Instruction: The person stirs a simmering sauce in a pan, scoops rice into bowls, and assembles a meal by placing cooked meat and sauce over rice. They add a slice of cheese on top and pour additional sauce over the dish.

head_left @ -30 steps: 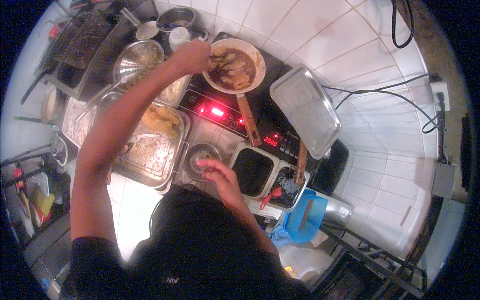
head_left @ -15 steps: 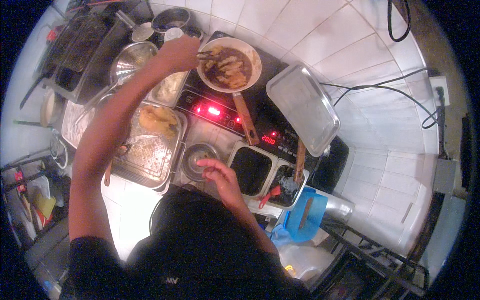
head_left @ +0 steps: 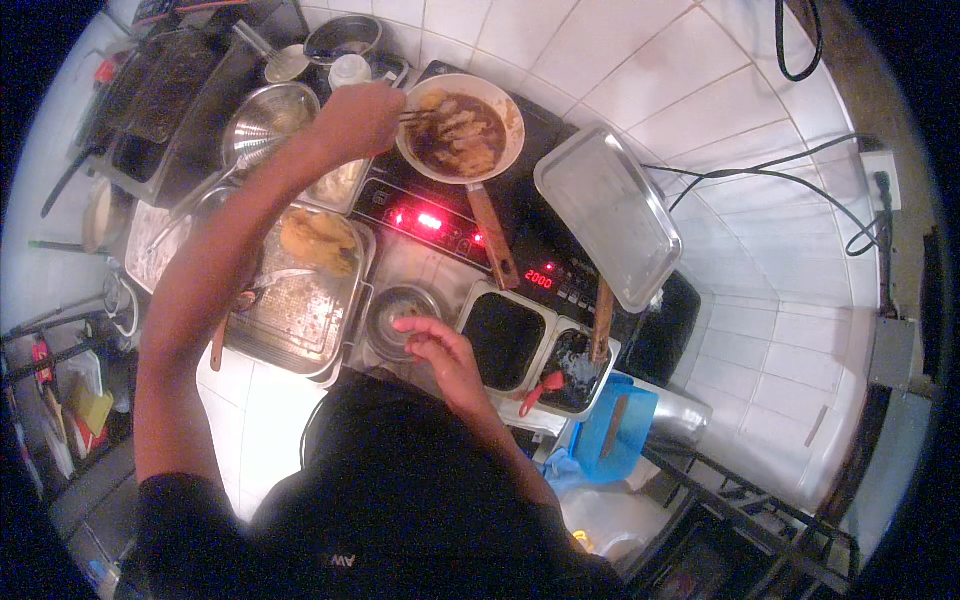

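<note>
Left hand [head_left: 358, 118] closed on chopsticks [head_left: 418, 116] at frying pan's [head_left: 505, 110] nine o'clock rim; right hand [head_left: 440, 350] loosely curled, empty, over small steel bowl [head_left: 385, 312].

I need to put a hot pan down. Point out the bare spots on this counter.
Bare: the flat steel tray right of the black cooktop, and the white tiled wall ledge beyond it. Crowded: the steel food pans at left, the small containers by the right hand, the frying pan under the left hand.
</note>
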`<state>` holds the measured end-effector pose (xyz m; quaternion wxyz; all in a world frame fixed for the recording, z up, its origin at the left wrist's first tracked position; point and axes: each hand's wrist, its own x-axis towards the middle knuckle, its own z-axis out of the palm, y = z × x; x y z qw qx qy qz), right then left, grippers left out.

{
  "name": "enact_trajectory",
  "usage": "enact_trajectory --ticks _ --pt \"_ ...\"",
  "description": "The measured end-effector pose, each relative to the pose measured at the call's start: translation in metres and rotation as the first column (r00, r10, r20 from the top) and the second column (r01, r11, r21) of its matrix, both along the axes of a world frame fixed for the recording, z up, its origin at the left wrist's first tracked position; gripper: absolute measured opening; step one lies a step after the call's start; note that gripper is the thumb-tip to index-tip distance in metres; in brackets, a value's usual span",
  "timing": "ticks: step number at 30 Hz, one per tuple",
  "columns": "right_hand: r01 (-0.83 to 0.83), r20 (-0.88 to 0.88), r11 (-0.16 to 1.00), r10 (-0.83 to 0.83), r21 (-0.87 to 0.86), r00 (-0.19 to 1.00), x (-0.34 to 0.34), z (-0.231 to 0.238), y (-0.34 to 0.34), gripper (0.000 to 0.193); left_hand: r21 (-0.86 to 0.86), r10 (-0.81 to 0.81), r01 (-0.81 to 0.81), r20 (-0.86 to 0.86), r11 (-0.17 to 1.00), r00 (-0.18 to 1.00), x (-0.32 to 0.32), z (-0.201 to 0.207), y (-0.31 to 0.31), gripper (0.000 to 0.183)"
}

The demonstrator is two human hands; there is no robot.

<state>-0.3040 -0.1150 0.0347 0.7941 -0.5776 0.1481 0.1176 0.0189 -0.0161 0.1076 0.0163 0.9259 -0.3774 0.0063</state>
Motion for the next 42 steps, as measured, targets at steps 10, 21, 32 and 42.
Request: enact_trajectory --ticks 10,21,32,42 --pt "0.000 -0.013 1.000 0.000 -0.020 1.000 0.001 0.000 0.000 0.035 0.109 -0.154 0.144 0.082 0.983 0.985 0.037 -0.025 -0.026 0.017" --pt "-0.019 0.002 0.998 0.020 -0.061 1.000 0.002 -0.007 0.002 0.035 0.093 -0.178 0.181 -0.034 0.979 0.983 0.046 -0.023 -0.025 0.020" --pt "0.003 -0.015 0.999 -0.003 -0.054 1.000 0.004 0.002 0.002 0.035 0.052 0.029 -0.025 -0.064 0.998 0.998 0.049 -0.011 -0.021 0.024" --pt "0.035 -0.061 0.998 -0.038 -0.060 0.997 0.002 0.017 -0.001 0.036 0.172 -0.022 0.028 -0.037 0.985 0.999 0.072 -0.026 -0.029 0.023"
